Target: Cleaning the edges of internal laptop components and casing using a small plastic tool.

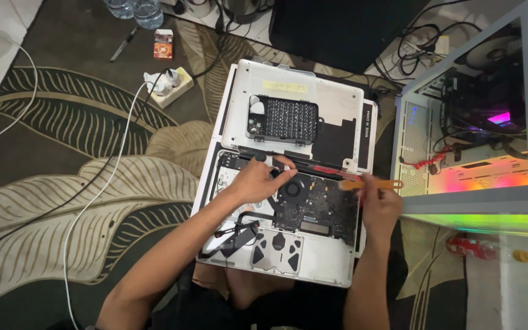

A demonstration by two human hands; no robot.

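Note:
An opened white laptop (325, 263) lies bottom-up on the carpet, its dark circuit board (319, 205) and round fan (291, 189) exposed. My left hand (258, 179) rests on the upper left of the board next to the fan, fingers pinched at something small I cannot make out. My right hand (379, 206) sits at the laptop's right edge and holds an orange plastic pry tool (371, 184) pointing left over the board. The removed white bottom cover (300, 91) lies just beyond, with a black case of screwdriver bits (283, 119) on it.
An open computer tower (478, 122) with coloured lights stands to the right. A power strip (169, 85) with white cables sits at the upper left, near a small red box (163, 44) and a pen (122, 44). A dark monitor (337, 24) stands behind. A red bottle (472, 246) lies lower right.

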